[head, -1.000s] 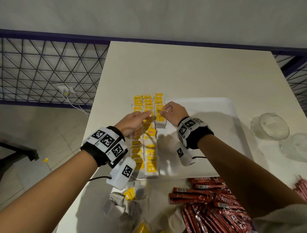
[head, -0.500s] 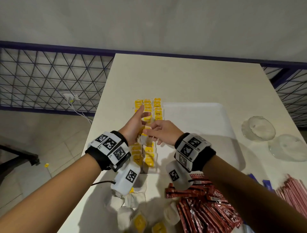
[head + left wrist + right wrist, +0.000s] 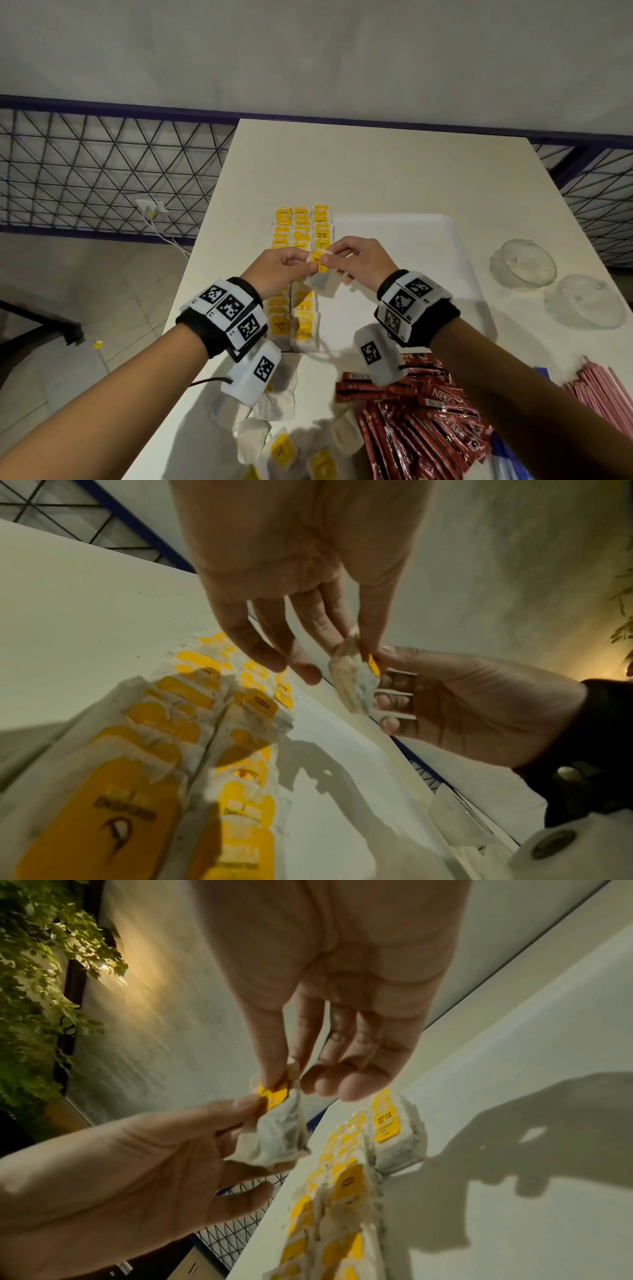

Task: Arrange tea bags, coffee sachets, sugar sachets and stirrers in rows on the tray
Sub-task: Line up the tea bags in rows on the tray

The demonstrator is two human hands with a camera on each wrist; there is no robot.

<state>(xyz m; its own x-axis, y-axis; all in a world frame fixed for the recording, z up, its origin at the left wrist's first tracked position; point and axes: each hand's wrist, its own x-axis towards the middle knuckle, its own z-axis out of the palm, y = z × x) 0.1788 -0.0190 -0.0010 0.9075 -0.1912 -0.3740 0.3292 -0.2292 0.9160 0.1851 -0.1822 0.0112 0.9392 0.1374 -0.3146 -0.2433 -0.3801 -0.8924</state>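
wall (image 3: 308, 51): grey | floor (image 3: 85, 291): tiled | fence (image 3: 102, 171): wire mesh | table (image 3: 376, 171): white

You held one tea bag (image 3: 319, 265) in the air above the tray (image 3: 404, 233), its yellow tag facing up and its white pouch hanging below. Tea bag rows (image 3: 297, 274) with yellow tags ran near to far along the tray's left side. Loose tea bags (image 3: 284, 445) lay at the near edge, red coffee sachets (image 3: 421, 421) to their right, pink stirrers (image 3: 603, 394) far right.
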